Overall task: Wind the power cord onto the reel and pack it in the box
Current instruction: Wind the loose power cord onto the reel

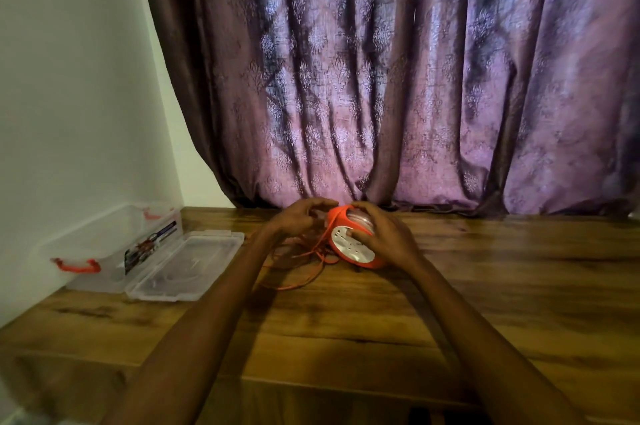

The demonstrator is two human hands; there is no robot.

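Reel (353, 244): orange, tilted, gripped by right hand (382, 237).
Cord (304, 255): loose on desk (346, 320), pinched in left hand (298, 220) fingers.
Box (104, 251): open, far left.

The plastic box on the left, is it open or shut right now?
Open. The clear box sits by the wall with its lid swung flat onto the table beside it.

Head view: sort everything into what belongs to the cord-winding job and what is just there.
Job:
- orange cord reel, gripped by right hand
- loose orange power cord, held by left hand
- clear plastic box, open
- its lid

Just there:
- wooden table
- purple curtain
- white wall
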